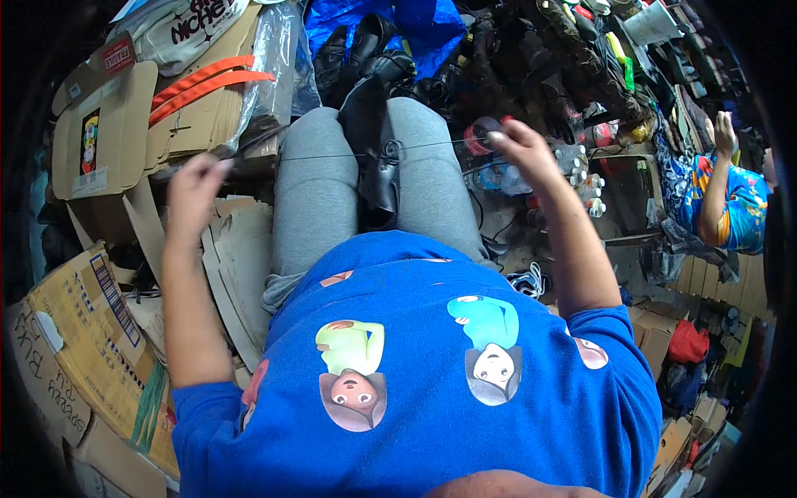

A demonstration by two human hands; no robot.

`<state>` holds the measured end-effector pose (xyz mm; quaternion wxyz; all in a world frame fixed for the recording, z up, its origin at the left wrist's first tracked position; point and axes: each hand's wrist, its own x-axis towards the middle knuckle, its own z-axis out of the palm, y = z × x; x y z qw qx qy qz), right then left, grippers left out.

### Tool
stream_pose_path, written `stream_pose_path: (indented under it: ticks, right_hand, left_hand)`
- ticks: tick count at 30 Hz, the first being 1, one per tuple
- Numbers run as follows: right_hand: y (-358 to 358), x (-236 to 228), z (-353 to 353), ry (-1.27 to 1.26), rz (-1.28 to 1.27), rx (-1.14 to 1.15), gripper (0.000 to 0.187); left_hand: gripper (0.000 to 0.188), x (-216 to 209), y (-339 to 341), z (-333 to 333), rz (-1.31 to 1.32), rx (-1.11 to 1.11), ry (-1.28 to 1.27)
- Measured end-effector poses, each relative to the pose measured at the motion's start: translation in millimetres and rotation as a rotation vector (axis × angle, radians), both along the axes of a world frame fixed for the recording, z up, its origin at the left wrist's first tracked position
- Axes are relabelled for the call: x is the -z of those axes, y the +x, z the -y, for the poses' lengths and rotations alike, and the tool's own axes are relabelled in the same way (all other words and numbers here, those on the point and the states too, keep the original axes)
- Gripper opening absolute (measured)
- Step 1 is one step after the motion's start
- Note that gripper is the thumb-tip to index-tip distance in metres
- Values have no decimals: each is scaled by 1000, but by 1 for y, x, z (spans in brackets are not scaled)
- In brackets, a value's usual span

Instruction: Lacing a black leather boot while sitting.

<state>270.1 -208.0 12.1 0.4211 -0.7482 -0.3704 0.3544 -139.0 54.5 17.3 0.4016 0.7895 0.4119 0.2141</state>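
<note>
A black leather shoe (pixel 380 187) is held upright between my knees. From a small loop on it, a dark thread (pixel 320 157) stretches out to both sides, almost straight. At its left end my left hand (pixel 198 192) is closed on the thread, somewhat blurred, beside the cardboard. My right hand (pixel 529 151) pinches the other end between thumb and fingers, off to the right of my knee. Both hands are well apart from the shoe. A thin dark shape lies near the left fingertips, too unclear to name.
Flattened cardboard boxes (pixel 104 137) with orange strips (pixel 207 76) lie at the left. Black shoes (pixel 374 50) sit beyond my knees by a blue plastic sheet (pixel 436 33). Plastic bottles (pixel 581 170) stand right. Another person (pixel 730 195) in a colourful shirt is at the far right.
</note>
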Motion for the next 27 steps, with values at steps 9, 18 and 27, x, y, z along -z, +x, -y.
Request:
stream_pose_path:
  ticks: [9, 18, 27]
  right_hand:
    - [78, 17, 57, -198, -166, 119, 38]
    - [-33, -21, -50, 47, 93, -288, 17]
    - [-58, -14, -61, -80, -206, -400, 12]
  left_hand:
    - [28, -2, -97, -5, -385, -512, 443]
    - [31, -50, 86, 40, 8, -57, 160]
    - [46, -30, 102, 71, -84, 477, 395]
